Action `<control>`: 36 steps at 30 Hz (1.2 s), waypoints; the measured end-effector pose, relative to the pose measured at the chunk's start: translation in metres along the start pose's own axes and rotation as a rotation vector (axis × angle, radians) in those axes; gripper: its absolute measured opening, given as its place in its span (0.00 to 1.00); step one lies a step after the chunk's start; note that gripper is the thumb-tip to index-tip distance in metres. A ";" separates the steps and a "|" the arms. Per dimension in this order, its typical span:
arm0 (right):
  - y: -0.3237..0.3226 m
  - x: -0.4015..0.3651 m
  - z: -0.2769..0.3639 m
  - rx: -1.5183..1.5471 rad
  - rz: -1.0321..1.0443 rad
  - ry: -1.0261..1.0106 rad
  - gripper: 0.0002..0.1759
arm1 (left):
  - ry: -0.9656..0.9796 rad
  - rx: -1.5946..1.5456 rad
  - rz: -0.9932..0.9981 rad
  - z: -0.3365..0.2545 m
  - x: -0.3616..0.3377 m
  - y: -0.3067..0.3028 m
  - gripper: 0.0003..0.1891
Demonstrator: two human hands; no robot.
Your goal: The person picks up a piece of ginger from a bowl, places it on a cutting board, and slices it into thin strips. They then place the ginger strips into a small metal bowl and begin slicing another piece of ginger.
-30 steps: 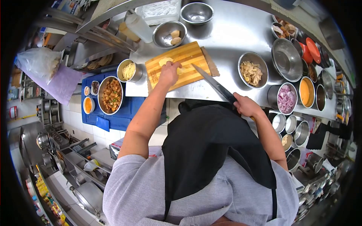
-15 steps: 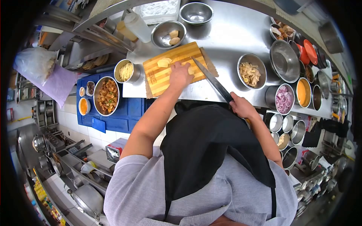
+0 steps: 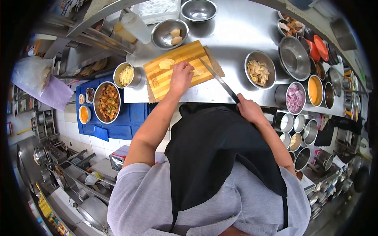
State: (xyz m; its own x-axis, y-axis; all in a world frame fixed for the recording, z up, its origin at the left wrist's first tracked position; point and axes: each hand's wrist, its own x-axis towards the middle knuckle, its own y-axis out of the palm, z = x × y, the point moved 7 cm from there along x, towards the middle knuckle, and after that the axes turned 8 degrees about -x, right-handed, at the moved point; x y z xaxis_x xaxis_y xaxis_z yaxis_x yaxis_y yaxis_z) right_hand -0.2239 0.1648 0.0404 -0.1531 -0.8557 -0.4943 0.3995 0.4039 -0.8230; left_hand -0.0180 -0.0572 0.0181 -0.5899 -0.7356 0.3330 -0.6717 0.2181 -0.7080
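Observation:
A striped wooden cutting board (image 3: 157, 84) lies on the steel counter with a brown sheet under it. My left hand (image 3: 181, 78) is over its middle, fingers loosely bent and slightly apart. Right at those fingertips are pale yellow slices (image 3: 198, 72) of a peeled root. More cut pieces (image 3: 166, 64) lie on the board to the left. My right hand (image 3: 249, 110) is closed around the handle of a long knife (image 3: 222, 83). The blade slants up and left, its tip over the board's right part, close to the slices.
Behind the board stands a steel bowl (image 3: 156, 36) with peeled chunks. Pale yellow shreds fill a steel container (image 3: 137, 78) at left. To the right are a bowl of pale slices (image 3: 258, 70) and a pot of chopped onion (image 3: 295, 98). A blue surface (image 3: 132, 112) holds a bowl of saucy food (image 3: 108, 103).
My left hand has drawn back from the slices at its fingertips, which show more fully now. The view has shifted slightly. My right hand keeps hold of the knife.

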 end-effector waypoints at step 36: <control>-0.022 0.058 0.069 -0.322 0.024 -0.124 0.17 | 0.214 -0.084 0.192 0.006 0.013 0.020 0.05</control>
State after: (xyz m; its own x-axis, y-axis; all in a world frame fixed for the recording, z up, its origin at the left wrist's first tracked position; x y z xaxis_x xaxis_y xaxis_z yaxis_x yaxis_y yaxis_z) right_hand -0.1790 0.0839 0.0494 -0.0282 -0.8694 -0.4932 0.0927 0.4890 -0.8673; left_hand -0.0368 -0.0667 0.0042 -0.7848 -0.5260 0.3279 -0.5681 0.3988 -0.7199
